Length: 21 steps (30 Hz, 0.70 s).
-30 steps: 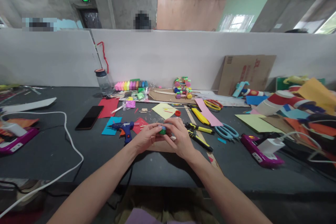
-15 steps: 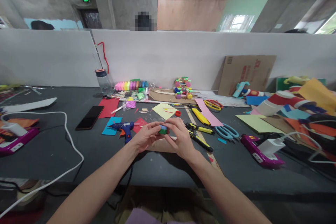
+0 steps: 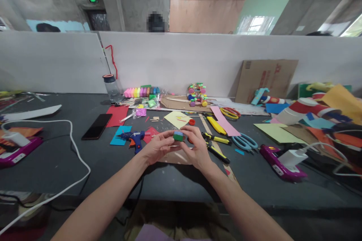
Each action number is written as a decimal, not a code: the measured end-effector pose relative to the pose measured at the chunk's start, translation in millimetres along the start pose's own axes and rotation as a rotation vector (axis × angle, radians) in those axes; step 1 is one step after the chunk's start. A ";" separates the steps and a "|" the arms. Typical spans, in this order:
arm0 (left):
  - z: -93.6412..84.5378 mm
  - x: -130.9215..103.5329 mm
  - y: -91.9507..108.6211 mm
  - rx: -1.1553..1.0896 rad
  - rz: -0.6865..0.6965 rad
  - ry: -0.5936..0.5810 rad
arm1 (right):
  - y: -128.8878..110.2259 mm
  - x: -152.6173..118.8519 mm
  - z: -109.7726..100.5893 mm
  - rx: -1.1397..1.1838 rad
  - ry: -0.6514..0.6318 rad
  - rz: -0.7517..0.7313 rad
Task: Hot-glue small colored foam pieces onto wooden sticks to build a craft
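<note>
A small green-and-blue piece (image 3: 178,136), perhaps modelling clay, is held up between the fingertips of both hands. My left hand (image 3: 158,147) pinches it from the left, while the fingers of my right hand (image 3: 196,148) close round its other side. A bit of red shows by the right fingers; I cannot make out whether it belongs to the piece. Beneath both hands lies a brown cardboard strip (image 3: 175,157), partly hidden. A blue glue gun (image 3: 137,140) rests left of my left hand, and yellow-and-black pliers (image 3: 217,153) lie right of my right hand.
Behind the hands are a red ring (image 3: 191,122), a pale yellow sheet (image 3: 175,119) and coloured clay sticks (image 3: 141,92). To the right sit blue-handled scissors (image 3: 244,142) and a purple power strip (image 3: 283,163). A phone (image 3: 97,126) and water bottle (image 3: 111,86) stand left.
The green-and-blue piece has shifted slightly right and up and been turned in the fingers. More of its side now shows, and my right fingers have bent around it.
</note>
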<state>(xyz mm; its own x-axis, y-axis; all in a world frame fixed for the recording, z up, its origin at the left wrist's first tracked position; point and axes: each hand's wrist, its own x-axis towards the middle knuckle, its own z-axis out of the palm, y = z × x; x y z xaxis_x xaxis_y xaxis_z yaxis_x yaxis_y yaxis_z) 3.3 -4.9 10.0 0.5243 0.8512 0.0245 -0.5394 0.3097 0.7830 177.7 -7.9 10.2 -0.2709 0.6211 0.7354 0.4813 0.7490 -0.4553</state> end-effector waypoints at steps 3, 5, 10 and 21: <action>-1.4 2.8 -3.9 0.106 0.082 0.063 | 1.7 -0.7 0.6 0.013 -0.007 0.020; -3.0 4.8 -6.8 0.229 0.162 0.127 | 2.8 -1.5 1.2 0.007 -0.013 0.025; -7.4 6.5 -11.0 0.520 0.313 0.196 | 5.4 -3.1 2.4 -0.042 -0.027 0.004; -9.5 6.6 -14.0 0.625 0.386 0.187 | 4.7 -2.7 1.0 -0.060 -0.051 -0.032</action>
<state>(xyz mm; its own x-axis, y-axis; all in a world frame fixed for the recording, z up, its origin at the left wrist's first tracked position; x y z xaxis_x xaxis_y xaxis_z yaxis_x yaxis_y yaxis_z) 8.1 0.4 -6.7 0.2240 0.9253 0.3059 -0.1587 -0.2751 0.9482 179.8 -5.9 5.6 -0.3282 0.6089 0.7222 0.5204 0.7546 -0.3997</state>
